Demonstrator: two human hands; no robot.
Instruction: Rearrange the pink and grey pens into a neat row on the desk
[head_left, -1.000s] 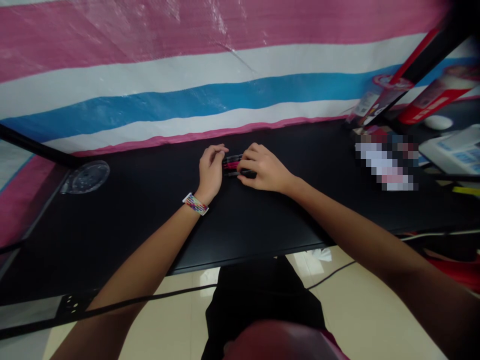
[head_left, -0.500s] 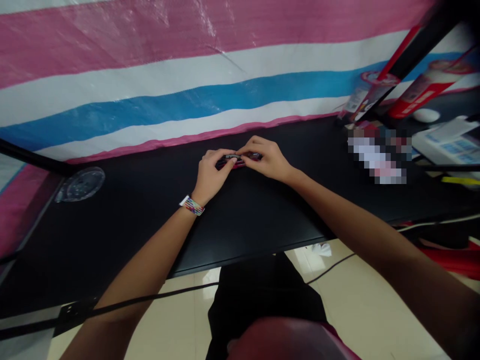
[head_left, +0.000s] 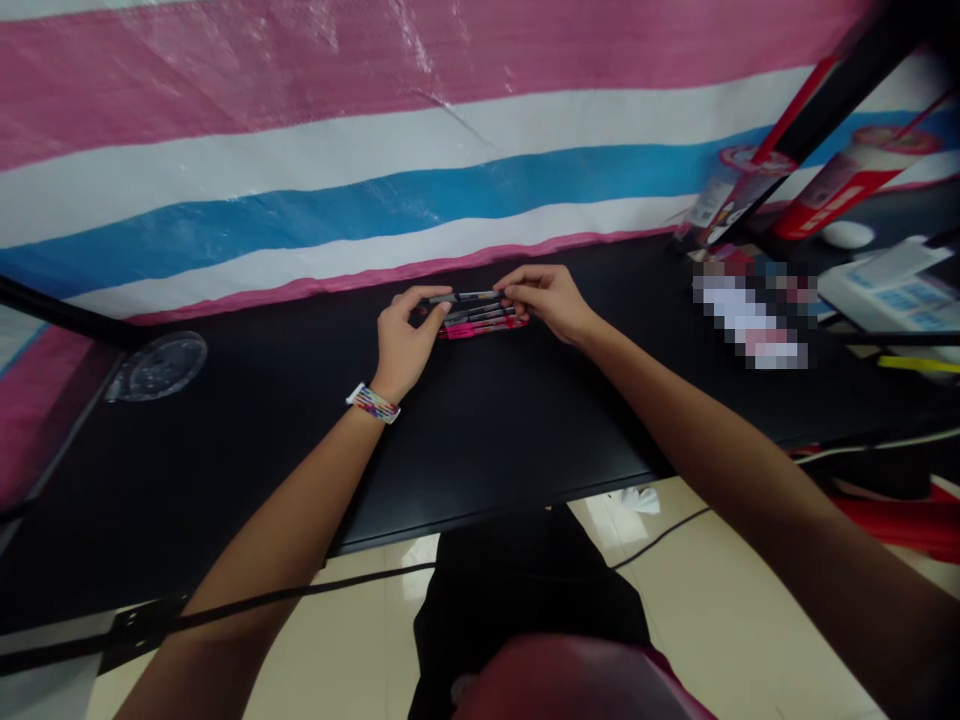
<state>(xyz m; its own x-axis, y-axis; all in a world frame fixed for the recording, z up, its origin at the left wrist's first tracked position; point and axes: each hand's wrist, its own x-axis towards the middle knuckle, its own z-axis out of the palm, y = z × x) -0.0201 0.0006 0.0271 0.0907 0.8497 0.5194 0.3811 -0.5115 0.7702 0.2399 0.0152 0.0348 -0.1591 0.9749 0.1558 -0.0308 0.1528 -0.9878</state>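
Note:
A dark pen [head_left: 474, 296] lies crosswise between my two hands, above a row of other pens on the black table [head_left: 495, 430]. My left hand [head_left: 405, 335] pinches its left end between thumb and fingers. At the right end, my right hand [head_left: 547, 300] grips it with thumb and forefinger. Just below, a pink pen [head_left: 480, 328] lies side by side with dark pens [head_left: 484, 314], their ends partly covered by my fingers. A patterned band with a white edge circles my left wrist.
A clear plastic lid [head_left: 169, 365] lies at the table's left. To the right stand two cups with red straws, a clear cup [head_left: 731, 195] and a red one [head_left: 840, 190], near a white mouse [head_left: 848, 234]. A striped sheet [head_left: 375, 210] hangs behind. A black cable [head_left: 360, 582] crosses below.
My hands have moved apart, the left one leftward and the right one slightly right. The pens, mostly covered before, now show between them, with the dark pen stretched from hand to hand.

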